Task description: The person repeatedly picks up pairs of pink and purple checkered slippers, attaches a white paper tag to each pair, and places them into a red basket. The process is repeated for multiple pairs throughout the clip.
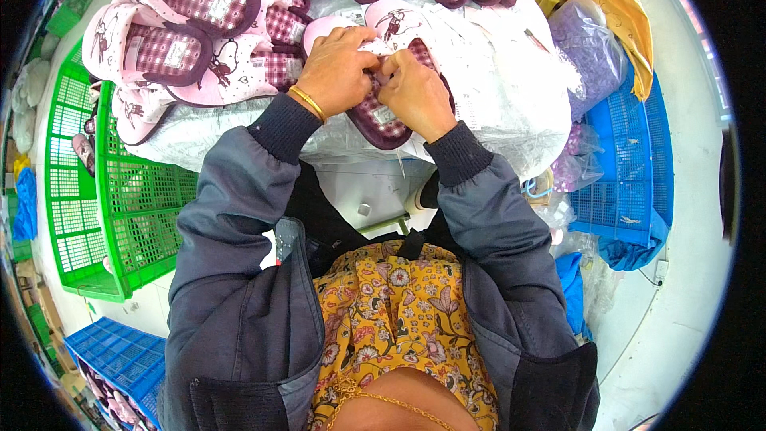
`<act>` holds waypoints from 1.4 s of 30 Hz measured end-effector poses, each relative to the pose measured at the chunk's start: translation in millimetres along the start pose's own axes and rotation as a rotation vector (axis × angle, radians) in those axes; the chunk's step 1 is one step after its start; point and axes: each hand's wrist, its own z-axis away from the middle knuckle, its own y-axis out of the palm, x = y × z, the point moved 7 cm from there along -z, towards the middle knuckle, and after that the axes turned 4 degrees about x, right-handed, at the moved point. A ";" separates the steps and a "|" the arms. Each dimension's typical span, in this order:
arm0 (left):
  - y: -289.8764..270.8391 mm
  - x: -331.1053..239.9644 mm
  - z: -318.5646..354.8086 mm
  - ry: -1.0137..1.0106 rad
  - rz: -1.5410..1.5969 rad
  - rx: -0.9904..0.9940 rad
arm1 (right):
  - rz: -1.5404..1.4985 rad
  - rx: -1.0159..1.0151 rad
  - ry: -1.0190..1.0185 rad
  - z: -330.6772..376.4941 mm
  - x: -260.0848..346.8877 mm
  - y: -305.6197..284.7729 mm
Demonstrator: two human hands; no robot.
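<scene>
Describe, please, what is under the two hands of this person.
Under the left hand and right hand are pink slippers with checked insoles, on shiny plastic. The curled fingers cover anything they may hold, and the slippers hide whatever is directly beneath them.

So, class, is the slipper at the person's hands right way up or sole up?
Right way up: the slipper shows its checked insole to the camera, between the left hand and right hand.
</scene>
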 end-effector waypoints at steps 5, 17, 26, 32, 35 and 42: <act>-0.6 -0.2 1.3 -0.007 0.004 -0.005 | 0.027 -0.081 -0.002 0.8 0.4 0.6; 0.3 0.1 3.2 -0.014 0.030 -0.024 | 0.039 -0.186 -0.024 1.3 1.0 4.1; 5.5 1.7 0.1 -0.010 -0.054 0.009 | -0.001 -0.208 -0.014 4.2 -3.4 5.8; 12.7 6.2 -9.8 -0.012 -0.105 0.102 | -0.041 -0.205 -0.018 5.7 -2.1 5.1; 12.6 8.0 -8.8 0.003 -0.079 0.081 | 0.007 -0.204 0.034 5.5 -2.8 4.8; 16.4 9.8 -15.5 0.008 -0.087 0.170 | -0.060 -0.207 -0.011 7.5 -4.7 5.5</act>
